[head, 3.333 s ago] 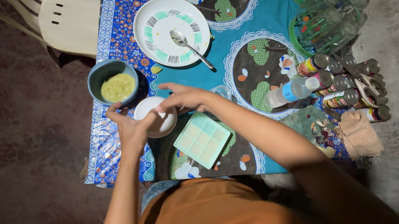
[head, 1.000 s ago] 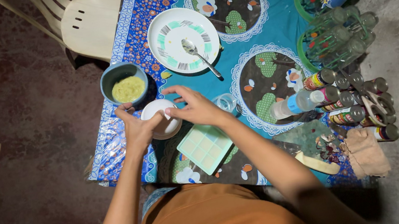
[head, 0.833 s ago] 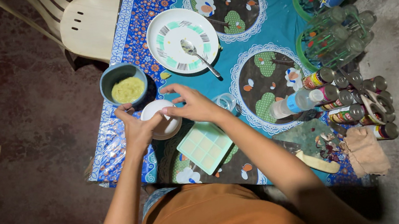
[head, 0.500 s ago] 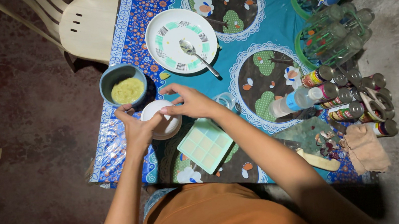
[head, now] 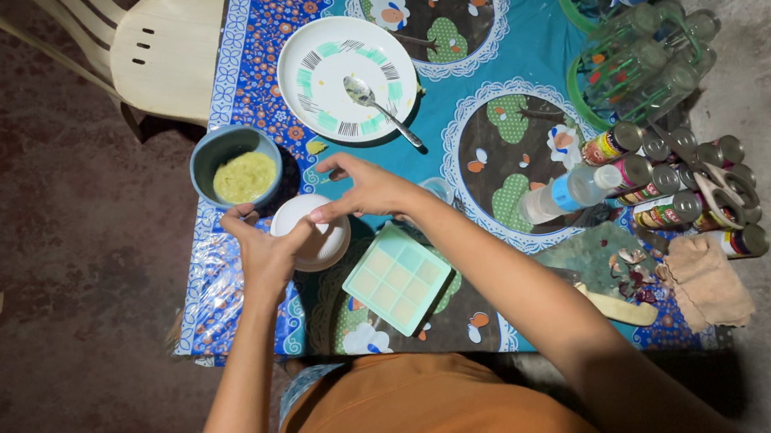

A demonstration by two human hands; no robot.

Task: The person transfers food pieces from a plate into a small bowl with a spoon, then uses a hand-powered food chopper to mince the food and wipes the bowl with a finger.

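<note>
Both hands meet over a small white bowl (head: 311,233) that sits on the tabletop (head: 521,40) near its front left corner, between a blue bowl (head: 238,166) of yellow mash and a pale green tray (head: 398,278) of square cells. The left hand (head: 263,252) wraps the near rim of the white bowl from the side, fingers curled against it. The right hand (head: 364,189) comes over the top with thumb and fingertips pinched together on something small and white at the rim; what that piece is cannot be told from here, and the inside of the bowl is mostly covered by the hands.

The work seems to be a two-handed job at the bowl's edge, so the left hand does best as a steady brace, pressing the bowl down so it does not slide on the slick patterned cloth (head: 278,2). The right hand's pinch looks light, and a slow, small motion suits it, kept over the bowl so that anything loosened falls inside. The blue bowl stands just beside the left knuckles and the tray just beside the right wrist, so elbows and wrists should stay high to avoid nudging either.

Farther back lie a white plate (head: 330,95) with a spoon (head: 381,108), and to the right a cluster of bottles and cans (head: 668,179), well apart from the hands.
</note>
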